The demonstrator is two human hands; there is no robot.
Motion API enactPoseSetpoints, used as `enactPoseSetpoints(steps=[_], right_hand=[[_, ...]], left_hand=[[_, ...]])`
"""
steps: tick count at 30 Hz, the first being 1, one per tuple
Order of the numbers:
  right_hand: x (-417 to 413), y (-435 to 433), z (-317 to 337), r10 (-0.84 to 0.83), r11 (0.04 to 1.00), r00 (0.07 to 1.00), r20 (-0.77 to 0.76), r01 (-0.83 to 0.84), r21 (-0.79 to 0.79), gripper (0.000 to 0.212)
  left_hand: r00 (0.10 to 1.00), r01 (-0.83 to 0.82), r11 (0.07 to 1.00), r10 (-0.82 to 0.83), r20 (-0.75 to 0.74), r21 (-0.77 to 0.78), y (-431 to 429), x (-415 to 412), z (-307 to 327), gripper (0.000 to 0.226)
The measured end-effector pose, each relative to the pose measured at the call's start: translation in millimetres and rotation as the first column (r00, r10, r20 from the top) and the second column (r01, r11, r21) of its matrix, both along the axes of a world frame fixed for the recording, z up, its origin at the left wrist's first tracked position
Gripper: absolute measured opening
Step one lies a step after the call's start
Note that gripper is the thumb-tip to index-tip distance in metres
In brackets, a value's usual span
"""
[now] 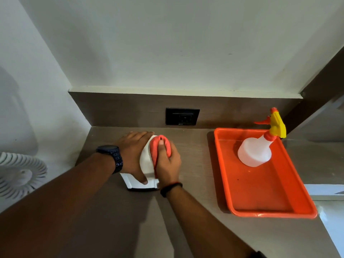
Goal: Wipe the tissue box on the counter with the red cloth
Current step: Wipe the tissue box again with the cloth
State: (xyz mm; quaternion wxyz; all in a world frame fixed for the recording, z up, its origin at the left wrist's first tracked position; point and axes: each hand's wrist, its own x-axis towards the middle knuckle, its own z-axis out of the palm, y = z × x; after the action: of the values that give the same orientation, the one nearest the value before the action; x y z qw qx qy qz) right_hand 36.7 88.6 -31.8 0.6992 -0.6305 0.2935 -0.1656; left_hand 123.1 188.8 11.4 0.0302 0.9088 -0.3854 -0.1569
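Note:
A white tissue box (147, 164) stands on the brown counter (195, 164), near the back left corner. My left hand (133, 155), with a dark watch on the wrist, lies over the box's left side and grips it. My right hand (167, 162) presses a folded red cloth (157, 146) against the box's top right side. The hands hide much of the box; only its top middle and its near lower edge show.
An orange tray (229, 174) sits to the right on the counter, with a white spray bottle (255, 151) standing in it. A black wall socket (182, 116) is on the back panel. A white fan (18, 174) is at the far left, below the counter edge.

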Motion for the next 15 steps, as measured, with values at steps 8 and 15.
enactPoseSetpoints(steps=[8, 15], right_hand=[[-17.9, 9.0, -15.3, -0.096, 0.971, 0.975, -0.201, 0.137, 0.198, 0.041], [-0.5, 1.9, 4.8, -0.082, 0.996, 0.995, -0.056, 0.084, 0.025, 0.031]], left_hand=[[1.0, -0.019, 0.998, 0.019, 0.007, 0.062, -1.8, -2.6, 2.3, 0.148], [1.0, -0.006, 0.999, 0.006, 0.007, 0.035, -1.4, -2.5, 5.3, 0.142]])
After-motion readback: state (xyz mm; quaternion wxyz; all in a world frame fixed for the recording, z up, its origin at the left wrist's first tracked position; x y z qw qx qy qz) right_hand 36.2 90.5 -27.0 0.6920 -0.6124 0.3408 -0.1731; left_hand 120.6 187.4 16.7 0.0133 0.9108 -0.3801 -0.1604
